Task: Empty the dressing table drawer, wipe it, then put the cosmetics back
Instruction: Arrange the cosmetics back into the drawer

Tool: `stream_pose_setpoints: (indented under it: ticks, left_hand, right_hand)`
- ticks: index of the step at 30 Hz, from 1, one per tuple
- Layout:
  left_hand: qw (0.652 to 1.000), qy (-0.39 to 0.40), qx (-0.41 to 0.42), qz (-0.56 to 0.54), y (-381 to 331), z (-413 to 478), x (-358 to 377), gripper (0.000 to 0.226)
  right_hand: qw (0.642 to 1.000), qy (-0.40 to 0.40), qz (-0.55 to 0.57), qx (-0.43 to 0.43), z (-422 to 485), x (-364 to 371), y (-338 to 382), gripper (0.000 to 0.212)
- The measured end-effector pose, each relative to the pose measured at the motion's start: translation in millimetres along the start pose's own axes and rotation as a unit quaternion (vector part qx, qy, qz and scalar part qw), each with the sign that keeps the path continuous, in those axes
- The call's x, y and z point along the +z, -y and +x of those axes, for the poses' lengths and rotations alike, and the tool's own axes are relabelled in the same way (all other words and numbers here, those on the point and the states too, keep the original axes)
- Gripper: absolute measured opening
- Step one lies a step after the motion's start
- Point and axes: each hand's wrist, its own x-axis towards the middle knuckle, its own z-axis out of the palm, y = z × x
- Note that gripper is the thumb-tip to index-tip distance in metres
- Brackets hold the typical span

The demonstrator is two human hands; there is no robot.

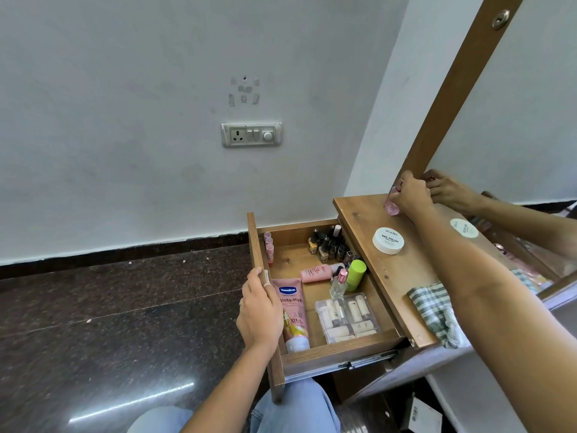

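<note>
Pinching a small pink glass bottle [392, 205] at the back of the wooden dressing-table top [390, 276], right of centre, the right hand [410, 195] curls round it beside the brown mirror frame [452, 89]. At lower centre, the left hand [259, 310] clasps the front panel of the pulled-out wooden drawer [343, 350].

Inside the drawer lie one pink Vaseline tube [292, 310], one small pink lotion bottle [317, 272], one green cylinder [356, 275], one clear plastic case of pale tubes [346, 317] and a cluster of dark nail polish bottles [327, 245].

One white round tub [388, 240] and one green checked cloth [437, 310] rest on the top. One switch plate [251, 135] sits on the white wall above a dark speckled stone floor [93, 307].
</note>
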Motion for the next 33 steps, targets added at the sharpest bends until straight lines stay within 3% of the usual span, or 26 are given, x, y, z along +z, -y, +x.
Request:
stream_pose_setpoints:
  ticks: [3, 9, 13, 15, 23, 33]
  left_hand:
    - [1.0, 0.0, -0.002, 0.004, -0.4, -0.5, -0.8, 0.038]
    - [1.0, 0.0, -0.002, 0.007, -0.4, -0.3, -0.9, 0.038]
    - [1.0, -0.001, -0.001, 0.003, -0.2, -0.8, -1.1, 0.037]
    - [1.0, -0.001, 0.0, -0.002, -0.5, -1.3, -1.8, 0.037]
    - [1.0, -0.003, 0.007, -0.001, -0.5, -1.1, -2.3, 0.037]
    - [1.0, -0.004, 0.006, 0.001, 1.6, 0.6, 0.2, 0.037]
  right_hand:
    - [0.999, 0.027, 0.009, -0.042, -2.3, -7.0, 8.9, 0.022]
    - [0.949, 0.112, 0.06, -0.287, -58.2, -27.0, 64.9, 0.023]
    - [0.908, 0.19, -0.012, -0.373, -114.6, -10.7, 89.3, 0.022]
    - [0.891, 0.184, -0.078, -0.407, -136.0, 8.9, 92.4, 0.025]
    - [0.845, 0.204, -0.206, -0.449, -167.6, 54.4, 84.3, 0.029]
    - [0.821, 0.236, -0.249, -0.456, -164.0, 69.5, 68.1, 0.033]
